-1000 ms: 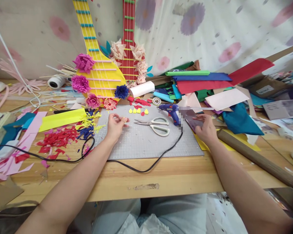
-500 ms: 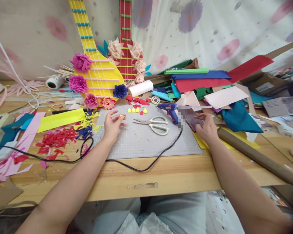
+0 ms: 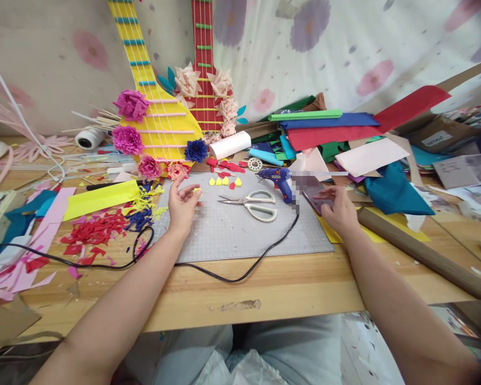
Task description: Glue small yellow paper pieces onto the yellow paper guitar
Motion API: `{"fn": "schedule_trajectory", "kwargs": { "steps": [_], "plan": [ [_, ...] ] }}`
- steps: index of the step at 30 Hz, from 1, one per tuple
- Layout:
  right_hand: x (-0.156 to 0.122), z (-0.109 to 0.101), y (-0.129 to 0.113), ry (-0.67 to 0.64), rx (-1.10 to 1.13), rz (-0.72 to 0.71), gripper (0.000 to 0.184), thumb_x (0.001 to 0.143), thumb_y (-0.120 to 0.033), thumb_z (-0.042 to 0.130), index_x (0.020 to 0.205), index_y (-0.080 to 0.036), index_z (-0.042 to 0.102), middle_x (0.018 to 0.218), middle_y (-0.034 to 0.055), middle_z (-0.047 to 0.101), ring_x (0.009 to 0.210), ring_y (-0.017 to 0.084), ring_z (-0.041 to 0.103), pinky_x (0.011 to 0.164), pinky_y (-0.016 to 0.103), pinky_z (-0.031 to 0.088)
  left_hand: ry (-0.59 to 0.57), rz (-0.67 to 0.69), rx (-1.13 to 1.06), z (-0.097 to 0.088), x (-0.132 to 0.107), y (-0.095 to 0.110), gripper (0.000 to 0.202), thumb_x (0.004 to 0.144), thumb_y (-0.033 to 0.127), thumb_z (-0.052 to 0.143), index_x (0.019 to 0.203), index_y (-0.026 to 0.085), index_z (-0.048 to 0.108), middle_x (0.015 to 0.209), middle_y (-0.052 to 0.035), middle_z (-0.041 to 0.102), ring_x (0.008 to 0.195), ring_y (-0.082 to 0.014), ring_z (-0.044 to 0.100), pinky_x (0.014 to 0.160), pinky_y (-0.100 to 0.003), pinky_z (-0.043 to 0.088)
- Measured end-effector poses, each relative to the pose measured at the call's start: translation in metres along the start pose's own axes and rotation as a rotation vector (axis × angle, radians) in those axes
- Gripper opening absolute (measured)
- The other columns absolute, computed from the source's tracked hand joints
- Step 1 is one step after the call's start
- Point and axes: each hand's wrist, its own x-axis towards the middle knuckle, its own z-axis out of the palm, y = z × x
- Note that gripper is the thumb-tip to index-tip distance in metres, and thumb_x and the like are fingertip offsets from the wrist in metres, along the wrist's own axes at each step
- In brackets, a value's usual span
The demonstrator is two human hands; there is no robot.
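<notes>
My left hand (image 3: 182,206) pinches a small yellow paper piece (image 3: 198,190) between thumb and fingertip, above the left part of the grey cutting mat (image 3: 224,240). At the mat's right edge, my right hand (image 3: 339,207) touches a dark phone (image 3: 312,188) with its fingers apart; part of the phone is blurred out. Scissors (image 3: 254,205) with pale handles lie between my hands. A blue glue gun (image 3: 278,182) sits beside the phone. Several yellow petal-shaped pieces (image 3: 225,182) and a red one (image 3: 232,186) lie behind the scissors.
A yellow paper guitar (image 3: 164,120) and a red one (image 3: 203,104), both with paper flowers, stand at the back. Paper scraps (image 3: 92,230) cover the left side. Folded coloured paper (image 3: 332,136) and a brown tube (image 3: 420,254) lie right. A black cord (image 3: 240,278) crosses the front.
My left hand has shifted slightly left with the yellow piece still pinched. The right hand's fingers have moved a little over the phone. The view has turned slightly.
</notes>
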Motion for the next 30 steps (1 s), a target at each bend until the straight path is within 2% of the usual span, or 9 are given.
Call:
{"fn": "schedule_trajectory", "kwargs": {
  "steps": [8,15,17,20,23,27,30],
  "plan": [
    [0.007,-0.003,0.006,0.111,-0.035,0.090,0.034,0.060,-0.010,0.042,0.091,-0.024,0.037,0.095,0.0085,0.065,0.096,0.027,0.061,0.077,0.044,0.046,0.045,-0.026,0.005,0.000,0.001,-0.001,0.054,0.057,0.021,0.070,0.103,0.023,0.041,0.075,0.0026,0.057,0.069,-0.0119,0.059,0.049,-0.020,0.049],
    [0.005,-0.004,-0.007,0.265,-0.108,0.031,0.022,0.064,-0.016,0.045,0.084,-0.024,0.040,0.081,0.0062,0.057,0.081,0.025,0.058,0.072,0.040,0.046,0.019,-0.024,0.003,0.003,-0.002,0.001,0.046,0.059,0.019,0.066,0.095,0.023,0.038,0.076,0.0033,0.053,0.072,-0.0129,0.061,0.049,-0.020,0.050],
    [0.003,-0.001,-0.017,0.202,-0.101,-0.028,0.018,0.067,-0.021,0.048,0.084,-0.023,0.043,0.079,0.0051,0.054,0.074,0.023,0.055,0.068,0.038,0.046,-0.024,-0.018,0.013,0.005,-0.005,0.001,0.044,0.060,0.019,0.064,0.094,0.023,0.037,0.076,0.0039,0.052,0.070,-0.0127,0.062,0.049,-0.021,0.050],
    [-0.003,0.005,-0.041,0.035,-0.044,-0.115,0.012,0.075,-0.027,0.050,0.085,-0.023,0.047,0.076,0.0036,0.054,0.068,0.019,0.054,0.064,0.033,0.044,-0.111,-0.023,0.040,0.008,-0.009,0.000,0.044,0.061,0.021,0.064,0.095,0.023,0.036,0.078,0.0040,0.050,0.069,-0.0136,0.064,0.050,-0.023,0.052],
    [-0.009,0.014,-0.075,-0.103,0.058,-0.206,0.009,0.079,-0.030,0.052,0.085,-0.023,0.051,0.079,0.0044,0.058,0.070,0.018,0.055,0.062,0.030,0.043,-0.174,-0.036,0.059,0.012,-0.012,-0.003,0.045,0.062,0.021,0.064,0.096,0.023,0.036,0.080,0.0031,0.050,0.070,-0.0155,0.066,0.053,-0.026,0.054],
    [-0.006,0.030,-0.126,-0.321,0.248,-0.272,0.010,0.078,-0.031,0.057,0.075,-0.022,0.054,0.075,0.0029,0.061,0.069,0.017,0.055,0.062,0.029,0.041,-0.210,-0.045,0.059,0.015,-0.015,-0.005,0.045,0.063,0.020,0.064,0.098,0.023,0.035,0.082,0.0030,0.051,0.068,-0.0149,0.066,0.057,-0.028,0.055],
    [0.003,0.046,-0.156,-0.415,0.346,-0.307,0.009,0.076,-0.030,0.059,0.073,-0.022,0.058,0.073,0.0014,0.062,0.067,0.016,0.055,0.062,0.029,0.040,-0.212,-0.051,0.062,0.016,-0.016,-0.004,0.045,0.063,0.020,0.064,0.098,0.023,0.035,0.080,0.0038,0.051,0.067,-0.0144,0.066,0.057,-0.027,0.055]
  ]
}}
